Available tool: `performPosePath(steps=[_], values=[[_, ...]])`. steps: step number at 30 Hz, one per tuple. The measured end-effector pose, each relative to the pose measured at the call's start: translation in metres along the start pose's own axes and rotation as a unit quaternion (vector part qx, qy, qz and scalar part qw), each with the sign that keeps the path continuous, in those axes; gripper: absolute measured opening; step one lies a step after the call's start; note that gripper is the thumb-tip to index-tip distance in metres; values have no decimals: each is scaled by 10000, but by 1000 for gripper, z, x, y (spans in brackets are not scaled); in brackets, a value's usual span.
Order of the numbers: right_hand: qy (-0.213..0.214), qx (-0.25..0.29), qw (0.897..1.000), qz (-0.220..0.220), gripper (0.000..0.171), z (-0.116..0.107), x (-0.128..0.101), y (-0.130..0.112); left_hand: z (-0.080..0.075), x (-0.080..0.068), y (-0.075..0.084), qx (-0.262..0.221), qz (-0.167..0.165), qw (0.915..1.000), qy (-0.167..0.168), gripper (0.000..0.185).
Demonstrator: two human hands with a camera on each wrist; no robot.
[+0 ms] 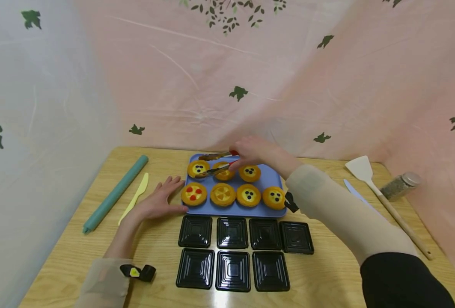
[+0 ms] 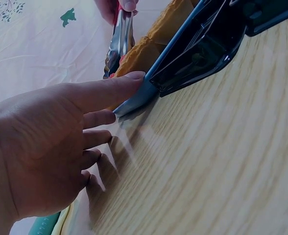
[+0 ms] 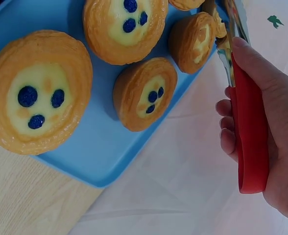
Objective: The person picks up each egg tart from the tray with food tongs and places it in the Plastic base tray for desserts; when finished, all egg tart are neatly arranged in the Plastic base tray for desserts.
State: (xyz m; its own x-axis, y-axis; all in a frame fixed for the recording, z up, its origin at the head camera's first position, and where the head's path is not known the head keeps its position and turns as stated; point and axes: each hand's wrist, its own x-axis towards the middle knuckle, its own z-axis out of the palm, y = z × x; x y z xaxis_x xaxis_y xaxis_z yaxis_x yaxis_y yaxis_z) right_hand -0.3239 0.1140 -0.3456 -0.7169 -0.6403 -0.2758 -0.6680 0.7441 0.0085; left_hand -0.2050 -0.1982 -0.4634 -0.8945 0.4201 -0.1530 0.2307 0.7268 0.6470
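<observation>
Right hand (image 1: 252, 152) grips red-handled tongs (image 1: 215, 164) over the tarts (image 1: 224, 170) at the tray's (image 1: 266, 182) 12 o'clock edge; left hand (image 1: 159, 202), fingers straight, presses the tray's 9 o'clock rim, black containers (image 1: 231, 232) just below

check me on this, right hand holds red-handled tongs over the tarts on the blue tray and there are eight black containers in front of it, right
Not quite: the head view shows seven black containers, four in the near row by the blue tray and three behind. The right hand does hold red-handled tongs over the tarts.
</observation>
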Motion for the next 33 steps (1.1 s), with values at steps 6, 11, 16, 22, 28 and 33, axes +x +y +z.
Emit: performPosePath(steps=[6,11,16,22,28,33], values=[[30,2,10000,9,55,1,0,-2,0,-1,-1,-16,15,10000,0,96],[52,15,10000,69,51,4,-1,-4,-1,-2,-2,-25,50,10000,-23,96],[95,-34,9998,144,51,5,-3,-6,-1,-3,-3,-16,59,10000,-40,96],[159,-26,9998,121,50,4,-6,-9,-2,-4,-1,-31,43,10000,-58,96],[185,-56,9998,92,50,2,-6,-9,-2,-5,0,-60,45,10000,-64,96],[288,-52,9996,56,51,2,-6,-9,-2,-5,0,-45,26,10000,-76,96]])
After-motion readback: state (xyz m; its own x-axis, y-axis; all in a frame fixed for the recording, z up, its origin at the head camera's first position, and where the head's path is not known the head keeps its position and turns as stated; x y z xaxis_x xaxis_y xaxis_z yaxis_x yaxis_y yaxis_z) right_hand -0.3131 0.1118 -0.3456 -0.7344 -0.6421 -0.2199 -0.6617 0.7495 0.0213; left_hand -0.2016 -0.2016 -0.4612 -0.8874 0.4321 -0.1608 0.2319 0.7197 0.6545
